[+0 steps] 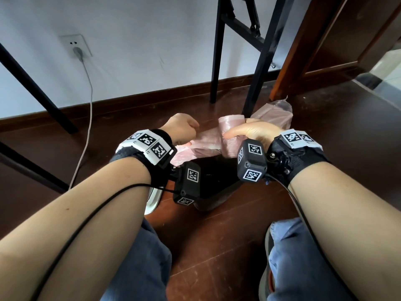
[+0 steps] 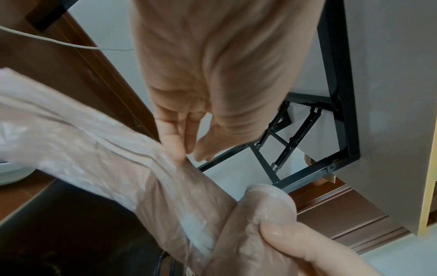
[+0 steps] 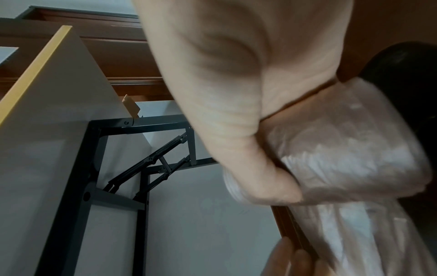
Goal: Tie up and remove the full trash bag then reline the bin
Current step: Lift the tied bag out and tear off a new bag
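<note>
A roll of pink trash bags [image 1: 227, 131] [image 2: 267, 203] [image 3: 350, 149] is gripped in my right hand [image 1: 245, 129] [image 3: 260, 183], thumb across its front. A loose pink bag [image 1: 204, 142] [image 2: 94, 145] [image 3: 354, 233] runs leftward off the roll. My left hand [image 1: 182, 127] [image 2: 187, 151] pinches this bag between thumb and fingers. Below both hands the black bin [image 1: 217, 177] [image 2: 71, 233] stands on the floor, mostly hidden by the wrist cameras. A filled pink bag [image 1: 275, 114] lies on the floor behind my right hand.
Black table legs [image 1: 217, 61] stand just beyond the hands against the white wall. A grey cable [image 1: 89, 118] hangs from a wall socket [image 1: 76, 46] at left. A brown door frame [image 1: 303, 51] rises at right. A white object [image 1: 154, 198] sits beside the bin.
</note>
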Motion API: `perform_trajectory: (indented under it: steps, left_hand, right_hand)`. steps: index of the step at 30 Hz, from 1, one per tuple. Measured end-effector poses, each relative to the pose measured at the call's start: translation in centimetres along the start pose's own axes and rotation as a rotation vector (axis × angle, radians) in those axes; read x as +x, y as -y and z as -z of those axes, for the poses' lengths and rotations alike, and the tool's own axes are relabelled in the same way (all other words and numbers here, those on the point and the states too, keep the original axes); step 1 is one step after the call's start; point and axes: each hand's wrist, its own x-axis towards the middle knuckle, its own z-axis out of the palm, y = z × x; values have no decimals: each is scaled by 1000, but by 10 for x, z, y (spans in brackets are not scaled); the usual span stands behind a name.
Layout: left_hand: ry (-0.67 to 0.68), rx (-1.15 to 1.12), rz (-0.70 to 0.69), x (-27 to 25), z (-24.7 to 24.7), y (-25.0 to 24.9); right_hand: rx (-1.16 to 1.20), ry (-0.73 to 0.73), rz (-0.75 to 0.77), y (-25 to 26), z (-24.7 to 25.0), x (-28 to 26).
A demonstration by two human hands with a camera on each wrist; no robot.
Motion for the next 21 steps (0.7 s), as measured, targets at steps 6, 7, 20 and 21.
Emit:
perform_trajectory:
  steps: [6, 7, 20, 21]
  left_hand:
    - [122, -184, -82, -7, -8, -9]
    - [157, -174, -102, -8, -9, -10]
    - [329, -240, 50, -12, -12, -15]
    - [330, -249, 49, -12, -12, -14]
  right_hand:
    - [-13, 125, 53, 0, 1, -9]
    - [-4, 156, 73, 1, -1, -12]
    - [6, 276, 117, 6, -1, -14]
    - [-9, 250, 121, 6, -1, -14]
